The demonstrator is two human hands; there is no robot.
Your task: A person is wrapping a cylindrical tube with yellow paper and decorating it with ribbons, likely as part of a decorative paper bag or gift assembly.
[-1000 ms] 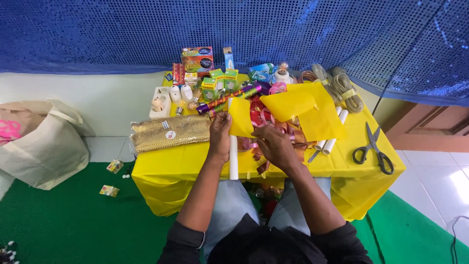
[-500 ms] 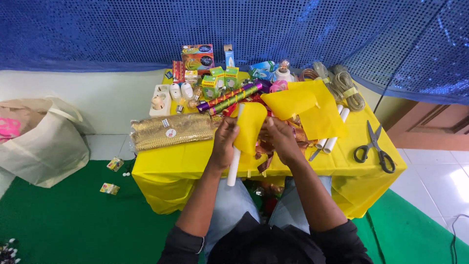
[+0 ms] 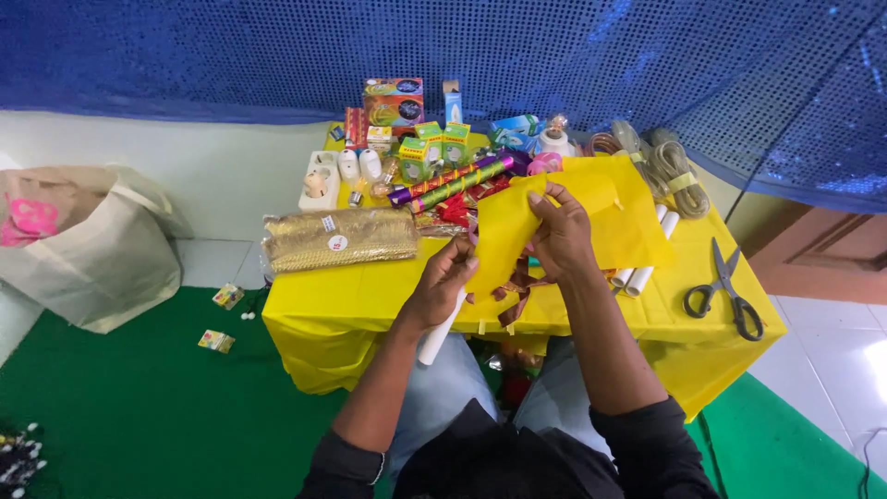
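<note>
Up along the far edge of the yellow-covered table [image 3: 370, 300] stand small packages: a square red and green box [image 3: 394, 100] at the back, a slim blue and white carton [image 3: 452, 100] just right of it, and two green and yellow cartons [image 3: 430, 148] in front. A white socket strip [image 3: 320, 181] lies at the far left corner. Near the left edge rests a long clear packet of gold trim [image 3: 337, 237] bearing a round red and white sticker. A striped purple and green tube [image 3: 453, 181] lies slantwise beside it. Black-handled scissors [image 3: 727, 291] sit near the right edge, well apart from the hands.

A sheet of yellow paper [image 3: 504, 236] is held above the table's middle, between both hands. The left hand [image 3: 442, 288] is closed on a white rolled tube [image 3: 440, 328] and the paper's lower edge; the right hand [image 3: 559, 236] pinches the sheet's upper part, fingers together.
</note>
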